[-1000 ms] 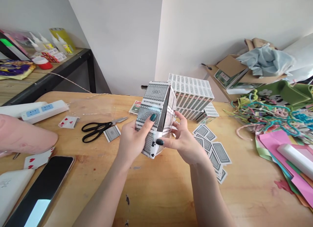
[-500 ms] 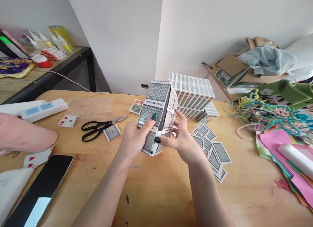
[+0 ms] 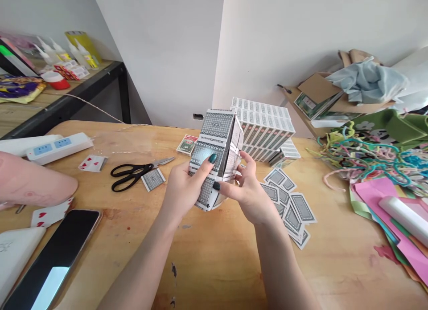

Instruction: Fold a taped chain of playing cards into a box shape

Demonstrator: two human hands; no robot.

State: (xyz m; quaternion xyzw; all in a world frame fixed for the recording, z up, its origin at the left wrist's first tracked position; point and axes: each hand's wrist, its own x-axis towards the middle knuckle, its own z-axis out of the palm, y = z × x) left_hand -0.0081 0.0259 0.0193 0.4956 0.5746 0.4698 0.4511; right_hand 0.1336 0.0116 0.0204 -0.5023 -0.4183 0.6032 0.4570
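Between my hands, raised above the table, is a tilted box-like structure built of playing cards (image 3: 218, 123), with grey patterned card backs on its faces. My left hand (image 3: 182, 185) is closed on its left side, thumb lying across the front face. On the right, my right hand (image 3: 245, 187) grips the lower edge, thumb at the front corner and fingers against the side face. Loose playing cards (image 3: 293, 214) lie spread face down to the right. Black-handled scissors (image 3: 133, 171) rest at the left beside one face-down card (image 3: 153, 180).
Stacked card boxes (image 3: 264, 123) stand behind, near a single card box (image 3: 187, 144). A phone (image 3: 56, 261), a power strip (image 3: 60, 148) and a pink cylinder (image 3: 36, 178) occupy the left. Tangled yarn (image 3: 377, 154) and coloured paper (image 3: 377, 194) lie at the right.
The held card structure has tilted very slightly, and my right thumb has shifted a little up along its front corner. The view has moved slightly; both hands keep their grip.
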